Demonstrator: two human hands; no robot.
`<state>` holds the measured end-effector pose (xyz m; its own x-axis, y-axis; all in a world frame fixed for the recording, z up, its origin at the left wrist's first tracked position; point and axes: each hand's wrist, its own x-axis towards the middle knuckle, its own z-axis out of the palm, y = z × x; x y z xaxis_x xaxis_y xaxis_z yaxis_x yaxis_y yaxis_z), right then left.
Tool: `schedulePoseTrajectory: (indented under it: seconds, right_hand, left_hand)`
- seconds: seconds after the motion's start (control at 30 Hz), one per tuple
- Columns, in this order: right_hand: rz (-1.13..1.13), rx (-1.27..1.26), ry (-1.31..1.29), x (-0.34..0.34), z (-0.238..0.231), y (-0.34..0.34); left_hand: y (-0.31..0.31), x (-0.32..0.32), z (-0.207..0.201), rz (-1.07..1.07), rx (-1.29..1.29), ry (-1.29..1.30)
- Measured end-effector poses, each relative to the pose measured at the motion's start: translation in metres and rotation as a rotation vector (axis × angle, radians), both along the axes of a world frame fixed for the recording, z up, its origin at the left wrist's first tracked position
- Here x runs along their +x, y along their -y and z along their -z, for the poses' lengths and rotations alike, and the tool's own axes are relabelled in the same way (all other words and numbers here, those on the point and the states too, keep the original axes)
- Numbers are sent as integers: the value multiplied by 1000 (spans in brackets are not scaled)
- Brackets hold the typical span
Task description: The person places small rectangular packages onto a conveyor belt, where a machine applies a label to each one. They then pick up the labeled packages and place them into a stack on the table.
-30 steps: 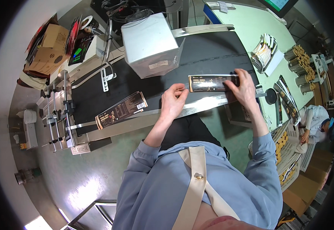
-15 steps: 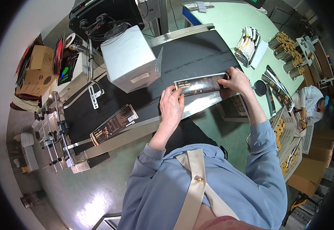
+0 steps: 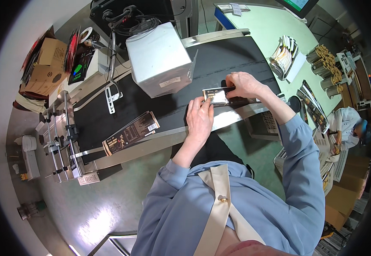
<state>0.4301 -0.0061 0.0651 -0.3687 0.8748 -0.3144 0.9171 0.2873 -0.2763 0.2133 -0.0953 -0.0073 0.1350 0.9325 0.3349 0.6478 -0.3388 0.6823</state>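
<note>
Nearest to the body, the right sleeve (image 3: 298, 136) is close to a black round piece (image 3: 295, 103); if the arm swings outward without care, it could catch there. Next comes the metal edge (image 3: 232, 117) of the belt (image 3: 228, 51). The black packet (image 3: 216, 95) lies on the belt, just behind this edge, so one careless pull toward the body could send it over the edge to the floor.

The left hand (image 3: 200, 120) touches the left end of the packet, its fingers bent and close together; whether they pinch it, one cannot tell. The right hand (image 3: 244, 85) has thumb and fingers pinching the packet near its middle. How many layers are between them is hidden. If there are several, they may slide apart, because the face looks glossy. A hard pinch could also crease it.

To the left, other packets (image 3: 130, 134) lie in a loose fan, and a bump could spread them. Farther away, the white box (image 3: 155, 53) stands on the belt and may obstruct a long reach.
</note>
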Motion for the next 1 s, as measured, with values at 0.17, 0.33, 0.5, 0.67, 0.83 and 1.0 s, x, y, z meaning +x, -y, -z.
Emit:
schedulePoseTrajectory:
  seconds: [0.17, 0.33, 0.5, 0.67, 0.83, 1.0]
  right_hand:
    - [0, -54, 71, -5, -5, -6]
    - [28, -171, 98, -9, -14, -13]
    - [9, -265, 56, -3, -9, -26]
    - [39, -335, 82, -7, -13, -30]
    - [-18, -212, 327, -41, -29, -18]
    - [-51, -30, 563, -79, -27, 1]
  left_hand:
    - [2, 3, 3, -23, 30, -30]
    - [4, 7, 8, -53, 62, -57]
    - [4, 8, 9, -59, 72, -54]
    - [5, 7, 8, -41, 62, -37]
    - [4, 6, 4, -52, 54, -26]
    - [10, 5, 6, -6, 130, -167]
